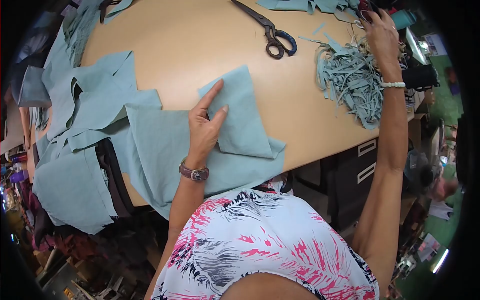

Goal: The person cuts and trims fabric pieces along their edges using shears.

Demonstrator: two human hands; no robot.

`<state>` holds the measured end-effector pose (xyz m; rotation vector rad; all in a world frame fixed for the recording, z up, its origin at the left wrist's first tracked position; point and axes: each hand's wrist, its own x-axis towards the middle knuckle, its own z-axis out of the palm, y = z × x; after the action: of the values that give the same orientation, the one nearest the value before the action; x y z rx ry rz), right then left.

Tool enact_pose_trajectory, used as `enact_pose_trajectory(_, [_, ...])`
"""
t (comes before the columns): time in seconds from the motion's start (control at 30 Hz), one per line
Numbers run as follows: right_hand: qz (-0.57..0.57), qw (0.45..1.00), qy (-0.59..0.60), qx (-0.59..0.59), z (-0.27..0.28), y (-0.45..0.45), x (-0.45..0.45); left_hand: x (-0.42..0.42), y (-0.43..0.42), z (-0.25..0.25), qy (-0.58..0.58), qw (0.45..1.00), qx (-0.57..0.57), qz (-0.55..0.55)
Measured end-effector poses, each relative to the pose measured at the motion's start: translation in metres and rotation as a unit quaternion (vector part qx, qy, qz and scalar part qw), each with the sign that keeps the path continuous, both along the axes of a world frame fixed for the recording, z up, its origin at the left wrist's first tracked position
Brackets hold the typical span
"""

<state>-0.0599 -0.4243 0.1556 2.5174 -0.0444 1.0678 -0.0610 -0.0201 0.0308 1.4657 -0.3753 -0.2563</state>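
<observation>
My left hand (204, 131) rests on a folded piece of pale blue-green fabric (243, 115), with index finger and thumb stretched apart. Under that piece spreads a larger sheet of the same cloth (160, 145), reaching over the table's front edge. At the far right corner, my right hand (382, 37) reaches past a heap of thin fabric strips (350, 75). Its fingers are curled at a small dark and red object (367, 9), which I cannot make out. Dark-bladed scissors (272, 32) with worn handles lie on the table beyond the folded piece.
More cut fabric (97, 95) is piled on the left of the wooden table (295, 105). Further pieces of cloth (305, 4) lie at the far edge. A teal cylindrical item (403, 19) and a black cylinder (420, 76) stand out at the right. Dark drawers (352, 175) are below the table.
</observation>
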Motion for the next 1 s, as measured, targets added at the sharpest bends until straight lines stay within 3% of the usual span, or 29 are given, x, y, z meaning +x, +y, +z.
enact_pose_trajectory(0.07, [0.028,0.998,0.056,0.005,-0.006,0.050,0.013,-0.002,0.000,0.000,-0.007,1.000,-0.007,0.006])
enact_pose_trajectory(0.1, [0.072,0.974,0.131,0.168,-0.023,0.090,0.010,-0.003,0.000,-0.001,-0.006,1.000,-0.018,0.006])
enact_pose_trajectory(0.17, [0.114,0.833,0.191,0.506,-0.057,0.170,0.005,-0.001,0.000,-0.003,-0.010,0.999,-0.037,0.008])
enact_pose_trajectory(0.23, [0.196,0.656,0.336,0.647,-0.080,0.222,-0.015,-0.004,0.000,0.004,0.027,0.998,-0.059,0.020])
enact_pose_trajectory(0.3, [0.281,0.521,0.319,0.741,-0.098,0.255,-0.045,-0.006,0.004,0.009,0.043,0.996,-0.069,0.039])
enact_pose_trajectory(0.37, [0.278,0.601,0.297,0.688,-0.101,0.267,-0.075,-0.012,0.010,0.009,0.043,0.995,-0.065,0.064])
enact_pose_trajectory(0.47, [0.182,0.531,0.275,0.781,-0.116,0.268,-0.121,-0.014,0.023,0.000,0.094,0.993,0.065,0.038])
enact_pose_trajectory(0.57, [0.043,0.484,0.265,0.833,-0.111,0.266,-0.148,-0.016,0.024,-0.009,0.022,0.989,0.143,0.036])
enact_pose_trajectory(0.67, [0.055,0.509,0.221,0.830,-0.113,0.274,-0.147,-0.020,0.015,0.005,-0.227,0.922,0.283,0.138])
enact_pose_trajectory(0.77, [0.057,0.509,0.281,0.811,-0.107,0.268,-0.141,-0.016,0.013,0.014,-0.360,0.835,0.394,0.130])
enact_pose_trajectory(0.87, [0.065,0.507,0.325,0.796,-0.107,0.261,-0.140,-0.015,0.011,0.012,-0.346,0.829,0.439,0.004])
enact_pose_trajectory(0.97, [0.068,0.497,0.370,0.782,-0.099,0.254,-0.136,-0.012,0.012,-0.011,-0.335,0.803,0.492,-0.012])
enact_pose_trajectory(1.0, [0.055,0.545,0.373,0.749,-0.096,0.247,-0.132,-0.012,0.013,-0.016,-0.338,0.802,0.493,-0.009])
